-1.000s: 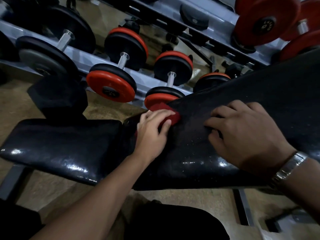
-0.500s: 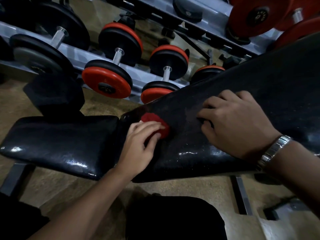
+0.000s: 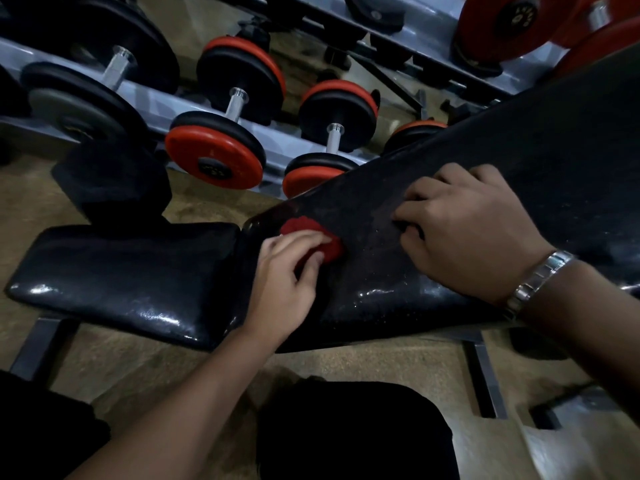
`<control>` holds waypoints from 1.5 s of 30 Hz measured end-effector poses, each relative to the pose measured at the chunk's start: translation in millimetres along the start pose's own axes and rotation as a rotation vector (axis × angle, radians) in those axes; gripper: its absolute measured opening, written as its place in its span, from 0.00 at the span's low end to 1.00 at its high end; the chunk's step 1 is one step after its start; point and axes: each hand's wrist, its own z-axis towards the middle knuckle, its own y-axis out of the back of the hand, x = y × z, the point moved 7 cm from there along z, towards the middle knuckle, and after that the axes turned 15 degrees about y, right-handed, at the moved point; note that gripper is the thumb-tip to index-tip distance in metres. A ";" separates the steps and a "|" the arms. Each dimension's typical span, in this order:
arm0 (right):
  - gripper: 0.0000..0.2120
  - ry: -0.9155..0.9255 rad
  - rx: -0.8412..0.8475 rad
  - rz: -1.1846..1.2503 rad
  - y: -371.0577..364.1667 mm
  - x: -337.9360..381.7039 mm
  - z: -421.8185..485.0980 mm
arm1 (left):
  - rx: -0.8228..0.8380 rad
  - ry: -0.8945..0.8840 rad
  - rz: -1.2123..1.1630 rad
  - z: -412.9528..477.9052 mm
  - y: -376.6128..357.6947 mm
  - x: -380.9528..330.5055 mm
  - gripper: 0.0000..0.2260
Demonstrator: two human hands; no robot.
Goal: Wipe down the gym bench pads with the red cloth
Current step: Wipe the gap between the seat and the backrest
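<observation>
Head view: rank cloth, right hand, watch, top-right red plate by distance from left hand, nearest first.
1. cloth, under the left hand, on the back pad.
2. right hand, rightward on the same pad.
3. watch, on the right wrist.
4. red plate, far top right.

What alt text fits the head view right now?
The left hand holds the red cloth against the lower end of the inclined back pad; the right hand rests higher on it. Dumbbells sit on a rack behind.
</observation>
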 end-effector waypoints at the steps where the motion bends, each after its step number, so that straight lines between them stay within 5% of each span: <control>1: 0.19 -0.001 -0.003 -0.002 -0.1 0.0 0.4 | 0.008 -0.021 -0.010 -5.7 -3.6 -7.2 0.11; 6: 0.19 0.012 0.011 -0.008 -1.6 -0.4 -1.0 | 0.114 -0.156 0.064 -38.1 9.5 2.7 0.11; 11: 0.19 -0.008 0.002 -0.010 0.0 -0.4 -0.4 | 0.021 -0.061 0.031 -24.5 2.3 -11.7 0.11; 18: 0.21 0.019 0.006 0.001 -0.4 -2.2 -2.5 | 0.070 -0.215 0.095 -67.7 8.2 -5.1 0.11; 24: 0.21 0.018 0.016 0.006 -0.8 -0.3 0.7 | -0.033 -0.101 0.041 -57.8 -1.7 -16.9 0.10; 29: 0.21 0.023 0.009 0.035 -0.1 -2.1 -2.3 | 0.010 -0.312 0.132 -84.7 6.3 -1.8 0.11; 34: 0.21 0.010 0.000 0.042 0.1 -2.4 -2.3 | -0.093 -0.195 0.075 -79.2 2.7 -15.5 0.10; 39: 0.21 0.025 -0.005 0.069 1.1 -1.9 -2.9 | -0.043 -0.374 0.056 -110.4 -14.3 -28.1 0.11; 45: 0.18 0.007 -0.165 0.347 19.4 -19.4 -11.5 | -0.107 -0.109 -0.036 -80.3 -6.1 -33.4 0.10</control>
